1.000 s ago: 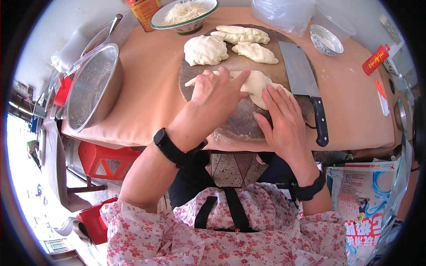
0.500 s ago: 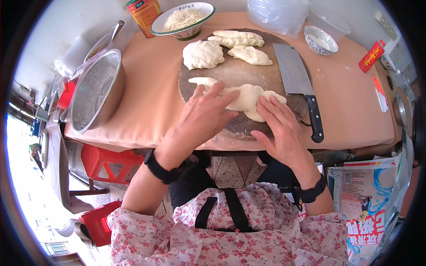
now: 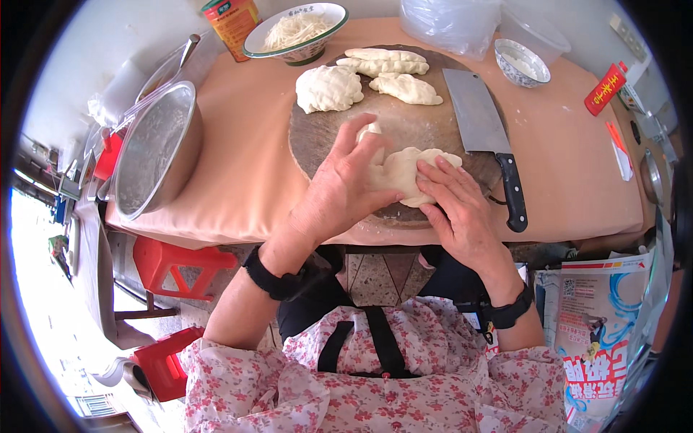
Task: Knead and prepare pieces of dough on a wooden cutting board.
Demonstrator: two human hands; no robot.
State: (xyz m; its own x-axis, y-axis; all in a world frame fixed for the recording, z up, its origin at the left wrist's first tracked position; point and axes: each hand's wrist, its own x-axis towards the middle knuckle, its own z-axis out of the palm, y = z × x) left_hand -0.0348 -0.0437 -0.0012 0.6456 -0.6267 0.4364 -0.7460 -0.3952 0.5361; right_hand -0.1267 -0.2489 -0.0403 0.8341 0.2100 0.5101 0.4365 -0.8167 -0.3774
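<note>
A pale, soft piece of dough lies on the near part of a round wooden board. My left hand curls its fingers and thumb around the left end of that dough, which is bunched up inside the grasp and partly hidden. Flat fingers of my right hand rest on the dough's right end, thumb at its near edge. Farther back on the board are a round lump of dough, a shorter dough piece and long dough strips. A cleaver lies along the right side, its black handle overhanging the board.
A large metal basin stands at the left. Behind the board are a bowl of pale shreds and an orange can. At the back right are a patterned bowl of white powder and a plastic bag. Red stools stand below.
My left hand has moved the dough's left end inward, to the right, and curled around it. The dough is shorter and more bunched. My right hand stays on its right end.
</note>
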